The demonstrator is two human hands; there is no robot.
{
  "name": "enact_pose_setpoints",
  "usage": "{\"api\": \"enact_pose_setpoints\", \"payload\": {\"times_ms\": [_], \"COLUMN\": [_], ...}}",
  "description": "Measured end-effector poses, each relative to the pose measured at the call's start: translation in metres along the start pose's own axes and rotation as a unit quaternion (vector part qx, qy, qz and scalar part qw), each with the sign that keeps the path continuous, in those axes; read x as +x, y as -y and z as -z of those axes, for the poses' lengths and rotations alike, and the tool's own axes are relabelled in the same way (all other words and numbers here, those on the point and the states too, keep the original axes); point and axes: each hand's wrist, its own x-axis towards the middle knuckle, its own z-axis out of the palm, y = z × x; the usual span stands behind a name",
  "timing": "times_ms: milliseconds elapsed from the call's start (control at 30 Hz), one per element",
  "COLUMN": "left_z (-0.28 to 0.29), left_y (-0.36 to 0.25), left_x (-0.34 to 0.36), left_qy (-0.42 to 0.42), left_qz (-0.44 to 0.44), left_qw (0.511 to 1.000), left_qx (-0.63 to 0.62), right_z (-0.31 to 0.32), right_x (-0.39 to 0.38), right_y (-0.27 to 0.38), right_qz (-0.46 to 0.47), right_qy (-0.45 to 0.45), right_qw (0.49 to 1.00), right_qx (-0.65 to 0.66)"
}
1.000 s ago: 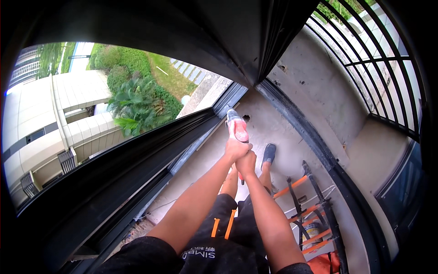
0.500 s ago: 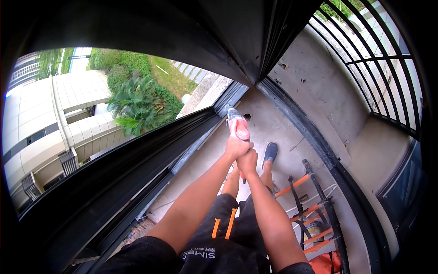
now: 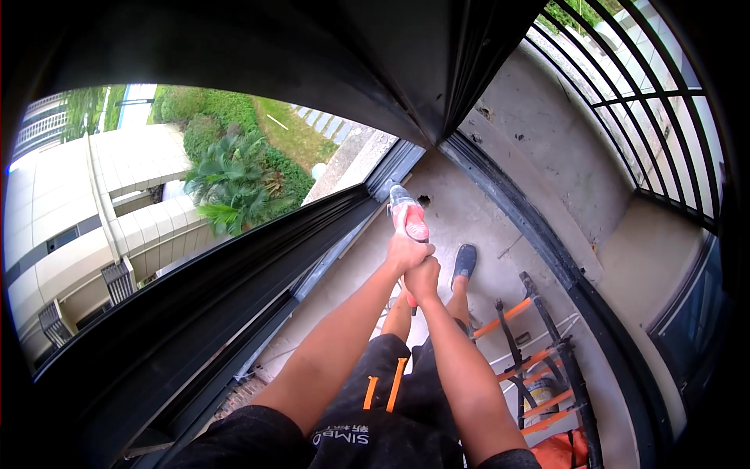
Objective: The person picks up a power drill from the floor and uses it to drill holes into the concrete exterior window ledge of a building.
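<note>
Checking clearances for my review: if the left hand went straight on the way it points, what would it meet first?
Likely the window frame, with the red tool in the left hand leading. Whether the tool's tip already touches it is unclear.

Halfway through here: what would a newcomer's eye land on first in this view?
Probably the red power tool near the centre, gripped by the left hand with the right hand closed just below, its nose toward the window corner. Next, the leafy palm outside the window, at upper left. Then the orange-runged black ladder at lower right.
</note>
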Motion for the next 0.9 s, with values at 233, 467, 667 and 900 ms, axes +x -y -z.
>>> {"api": "enact_pose_setpoints", "payload": {"times_ms": [233, 467, 667, 900], "left_z": [0.003, 0.004, 0.004, 0.005], "left_y": [0.001, -0.007, -0.006, -0.001], "left_x": [0.001, -0.001, 0.002, 0.008], "left_qy": [0.004, -0.001, -0.02, 0.026], "left_qz": [0.013, 0.021, 0.005, 0.026], "left_qw": [0.999, 0.999, 0.999, 0.998], "left_qx": [0.03, 0.048, 0.041, 0.055], "right_z": [-0.02, -0.022, -0.015, -0.007], "right_x": [-0.003, -0.003, -0.003, -0.005], "right_y": [-0.007, -0.004, 0.009, 0.016], "right_qz": [0.0, -0.031, -0.012, -0.048], "right_qy": [-0.037, -0.037, -0.033, -0.027], "right_qw": [0.998, 0.999, 0.999, 0.998], "right_qx": [0.051, 0.016, 0.041, 0.027]}}
